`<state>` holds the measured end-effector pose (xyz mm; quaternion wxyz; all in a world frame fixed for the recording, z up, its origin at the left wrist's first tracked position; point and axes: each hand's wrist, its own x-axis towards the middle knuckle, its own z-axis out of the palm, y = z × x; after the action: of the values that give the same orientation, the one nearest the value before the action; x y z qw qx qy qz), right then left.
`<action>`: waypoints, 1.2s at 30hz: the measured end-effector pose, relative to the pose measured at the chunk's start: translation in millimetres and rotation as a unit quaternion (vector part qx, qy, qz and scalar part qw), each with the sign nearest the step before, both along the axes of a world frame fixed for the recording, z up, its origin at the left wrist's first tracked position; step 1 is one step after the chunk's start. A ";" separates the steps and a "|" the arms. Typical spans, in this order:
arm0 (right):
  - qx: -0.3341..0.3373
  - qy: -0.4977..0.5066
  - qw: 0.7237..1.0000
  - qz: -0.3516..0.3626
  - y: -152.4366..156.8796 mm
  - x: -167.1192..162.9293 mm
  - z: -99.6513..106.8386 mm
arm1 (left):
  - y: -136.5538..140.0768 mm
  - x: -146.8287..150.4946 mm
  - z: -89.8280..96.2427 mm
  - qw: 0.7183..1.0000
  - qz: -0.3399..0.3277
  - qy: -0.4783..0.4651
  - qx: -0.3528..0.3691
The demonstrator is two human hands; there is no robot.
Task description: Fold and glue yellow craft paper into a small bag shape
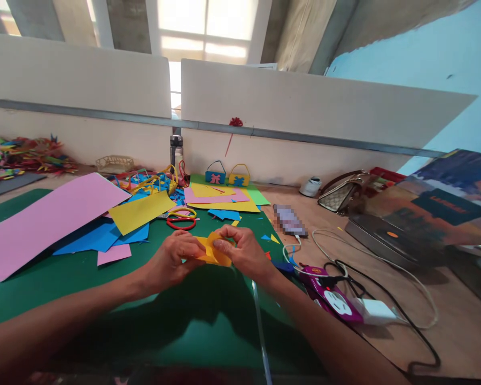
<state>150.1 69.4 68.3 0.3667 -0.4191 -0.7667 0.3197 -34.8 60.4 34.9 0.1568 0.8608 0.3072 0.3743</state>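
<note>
Between my two hands is a small folded piece of yellow paper, held just above the green mat. My left hand pinches its left end, while the thumb and fingers of my right hand press on its right end. Beyond my left hand lie scissors with red and yellow handles. Farther back stand two small paper handbags, one blue with a pink bow and one yellow with a blue bow.
Left are a large pink sheet, a yellow sheet and blue sheets. At right are a phone, a purple power strip with loose cables, a grey case and a handbag. A white partition runs behind.
</note>
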 end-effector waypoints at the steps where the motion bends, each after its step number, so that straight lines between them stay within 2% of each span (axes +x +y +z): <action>1: 0.003 0.006 1.000 -0.009 1.3 0.3 -0.2 | 0.4 -0.3 0.0 1.000 -0.002 -0.009 -0.004; 6: 0.020 0.024 0.999 -0.043 5.1 0.3 -2.7 | -0.6 0.7 0.9 0.999 -0.010 0.036 0.002; 9: 0.030 0.020 0.998 -0.051 4.5 -1.3 -3.7 | -5.9 2.6 5.7 0.999 0.009 0.026 -0.033; 12: 0.043 0.011 0.998 -0.055 2.4 -2.9 -3.7 | -13.3 3.5 13.9 0.993 0.019 -0.015 -0.112; 16: 0.054 -0.010 0.997 -0.052 -1.1 -4.7 -2.8 | -17.4 2.7 21.1 0.959 0.008 -0.052 -0.278; 23: 0.082 -0.051 0.994 -0.048 -3.8 -7.6 -4.4 | -9.7 2.5 15.7 0.912 -0.007 -0.108 -0.395; 27: 0.132 -0.003 0.987 -0.095 -3.3 -1.6 -7.0 | -7.0 1.3 13.8 0.901 0.002 -0.157 -0.404; 30: 0.186 -0.011 0.972 -0.140 -3.8 6.3 -10.6 | -5.0 0.8 13.1 0.892 0.013 -0.201 -0.405; 36: 0.258 -0.085 0.959 -0.077 -5.4 16.2 -24.8 | 0.3 2.1 8.0 0.863 0.015 -0.279 -0.422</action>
<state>166.3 64.0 43.5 0.4194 -0.3937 -0.8168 0.0448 -32.7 60.6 42.9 0.5786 0.5675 0.3921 0.4353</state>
